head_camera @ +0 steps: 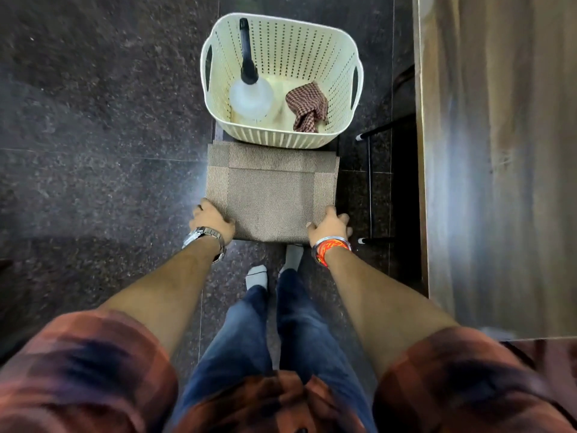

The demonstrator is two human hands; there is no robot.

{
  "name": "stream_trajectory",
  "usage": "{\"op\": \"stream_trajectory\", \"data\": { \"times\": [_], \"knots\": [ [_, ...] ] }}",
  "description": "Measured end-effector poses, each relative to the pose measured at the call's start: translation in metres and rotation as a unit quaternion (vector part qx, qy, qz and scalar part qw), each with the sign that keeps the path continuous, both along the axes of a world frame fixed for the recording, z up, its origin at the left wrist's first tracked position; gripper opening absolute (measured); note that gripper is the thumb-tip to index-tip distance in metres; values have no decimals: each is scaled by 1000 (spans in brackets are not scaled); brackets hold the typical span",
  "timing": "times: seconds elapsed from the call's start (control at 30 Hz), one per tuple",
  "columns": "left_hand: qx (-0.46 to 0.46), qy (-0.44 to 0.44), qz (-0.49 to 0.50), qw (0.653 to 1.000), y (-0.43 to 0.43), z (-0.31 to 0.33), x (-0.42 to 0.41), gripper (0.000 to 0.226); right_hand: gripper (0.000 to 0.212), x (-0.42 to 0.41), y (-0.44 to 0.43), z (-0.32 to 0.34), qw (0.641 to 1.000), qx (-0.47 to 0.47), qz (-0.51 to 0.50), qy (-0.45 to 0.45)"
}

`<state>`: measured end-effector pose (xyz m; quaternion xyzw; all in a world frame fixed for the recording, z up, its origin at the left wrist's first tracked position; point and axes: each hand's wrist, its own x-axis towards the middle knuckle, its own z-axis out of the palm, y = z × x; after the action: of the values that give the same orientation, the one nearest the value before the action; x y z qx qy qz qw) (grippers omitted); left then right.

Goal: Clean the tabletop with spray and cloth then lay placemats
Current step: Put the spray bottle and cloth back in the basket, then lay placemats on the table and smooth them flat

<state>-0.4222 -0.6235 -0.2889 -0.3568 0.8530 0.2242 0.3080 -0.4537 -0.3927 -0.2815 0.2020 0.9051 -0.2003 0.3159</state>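
A stack of beige woven placemats (271, 189) lies on a dark seat below me. My left hand (212, 218) grips its near left corner and my right hand (329, 225) grips its near right corner, fingers curled under the edges. Just beyond the mats stands a cream perforated basket (343, 57). Inside it a clear spray bottle (251, 95) with a black nozzle lies on the left, and a crumpled red checked cloth (307, 107) on the right. The wooden tabletop (499, 151) runs along the right side of the view.
Dark speckled stone floor (93, 120) spreads to the left. A black metal chair frame (371, 182) stands between the seat and the table. My feet in grey socks (274, 267) are just in front of the seat.
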Motion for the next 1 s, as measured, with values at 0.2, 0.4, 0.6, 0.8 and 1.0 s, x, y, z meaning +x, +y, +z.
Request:
{"op": "stream_trajectory", "data": {
  "times": [0.2, 0.4, 0.6, 0.8, 1.0],
  "knots": [
    [5, 40, 32, 999, 1, 11, 2, 49, 56, 14, -1, 3, 997, -7, -59, 52],
    [-20, 136, -18, 990, 23, 66, -8, 28, 61, 16, -18, 43, 979, -2, 1, 202],
    [-42, 219, -160, 962, 67, 167, -19, 29, 52, 16, -29, 126, 950, 59, 86, 296],
    [-62, 357, -255, 897, 92, 264, -37, 35, 19, 9, 0, 230, 928, 48, -9, 369],
    [3, 474, -268, 839, 138, 335, -75, 23, 17, -13, 87, 318, 882, 2, -120, 456]
  ]
}}
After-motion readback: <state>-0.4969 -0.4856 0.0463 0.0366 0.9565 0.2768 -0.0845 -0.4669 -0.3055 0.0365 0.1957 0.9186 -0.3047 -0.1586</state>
